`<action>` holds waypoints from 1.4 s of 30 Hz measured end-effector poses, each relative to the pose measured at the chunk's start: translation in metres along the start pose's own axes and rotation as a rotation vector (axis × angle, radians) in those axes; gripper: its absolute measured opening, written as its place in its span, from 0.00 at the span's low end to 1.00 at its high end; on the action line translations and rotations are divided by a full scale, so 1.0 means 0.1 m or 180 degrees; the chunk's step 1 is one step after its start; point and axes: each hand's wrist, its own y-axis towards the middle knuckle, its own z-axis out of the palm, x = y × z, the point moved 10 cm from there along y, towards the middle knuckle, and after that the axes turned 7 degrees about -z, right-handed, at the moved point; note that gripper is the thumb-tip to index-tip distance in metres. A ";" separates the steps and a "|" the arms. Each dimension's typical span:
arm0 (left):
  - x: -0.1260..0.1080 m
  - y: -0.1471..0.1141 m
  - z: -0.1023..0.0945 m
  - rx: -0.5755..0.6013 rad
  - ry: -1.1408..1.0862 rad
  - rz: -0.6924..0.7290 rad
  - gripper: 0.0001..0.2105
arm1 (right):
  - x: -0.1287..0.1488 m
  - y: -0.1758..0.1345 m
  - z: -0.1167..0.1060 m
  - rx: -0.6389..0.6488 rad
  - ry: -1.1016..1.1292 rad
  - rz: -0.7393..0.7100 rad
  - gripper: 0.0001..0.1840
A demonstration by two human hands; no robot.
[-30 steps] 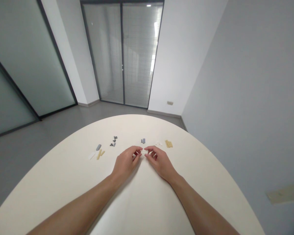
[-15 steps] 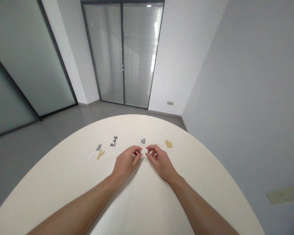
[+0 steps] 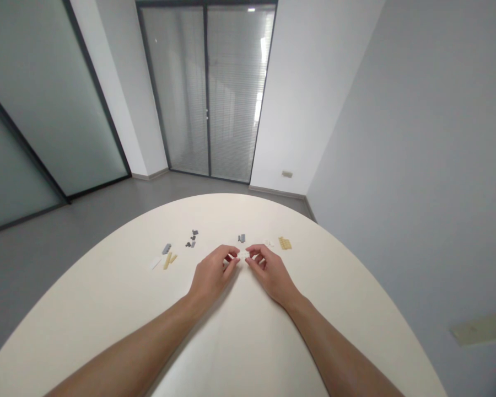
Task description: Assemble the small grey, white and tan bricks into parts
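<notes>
**Right hand (image 3: pixel 270 270) a touch further out than a second ago; left hand (image 3: pixel 215 268) has barely shifted**

Gap between the two sets of fingertips reads slightly wider than in the earliest frame. Loose parts on the table (image 3: pixel 355 309) look where they were, bar the small white bits (image 3: pixel 269 243), which show a little more clearly past the right hand.

White piece (image 3: pixel 243 255) sits between the hands, near the middle of the view. Left has its left end in a thumb-and-finger pinch, nearly closed, only the piece's thickness between the tips. Right does the same at the other end. Remaining fingers curled on both. Studs or detail on the piece too small to make out; can't tell whether it's one part or several. Can't tell if it touches the tabletop.

Around it: grey pieces (image 3: pixel 242 238) just beyond the held part. White bits just past the right hand's knuckles, tan plates (image 3: pixel 285 243) just right of those. Off to the left, dark pieces (image 3: pixel 193 238) in a loose group; nearer and further left, a grey block (image 3: pixel 166 249), two tan strips (image 3: pixel 167 261) set at an angle, and a white flat piece (image 3: pixel 155 263) beside them. Both forearms come in from the near edge.
</notes>
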 end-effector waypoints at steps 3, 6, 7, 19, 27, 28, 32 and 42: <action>0.01 0.00 0.00 0.0009 0.0017 -0.0021 0.11 | -0.01 0.00 0.00 0.0000 0.0014 0.0003 0.11; 0.01 0.00 0.00 0.0000 0.0021 -0.0004 0.11 | -0.02 0.00 0.00 -0.0005 0.0024 -0.0022 0.10; 0.00 0.00 0.00 -0.0006 0.0022 0.0008 0.11 | -0.01 0.00 0.00 -0.0003 0.0022 -0.0028 0.10; 0.01 0.00 0.00 -0.0008 0.0028 -0.0009 0.12 | 0.00 -0.01 0.01 0.0017 0.0027 -0.0008 0.09; 0.02 0.00 -0.01 -0.0019 0.0057 -0.0047 0.11 | 0.03 0.00 0.02 0.0059 0.0016 -0.0014 0.07; 0.02 0.00 -0.01 -0.0019 0.0049 -0.0049 0.11 | 0.03 0.00 0.02 0.0058 0.0021 -0.0021 0.07; 0.01 0.00 -0.01 -0.0029 0.0029 -0.0041 0.11 | 0.03 0.00 0.02 0.0053 0.0004 -0.0037 0.07; 0.00 0.00 -0.01 -0.0026 -0.0017 0.0008 0.11 | 0.04 0.00 0.01 0.0041 -0.0006 -0.0063 0.07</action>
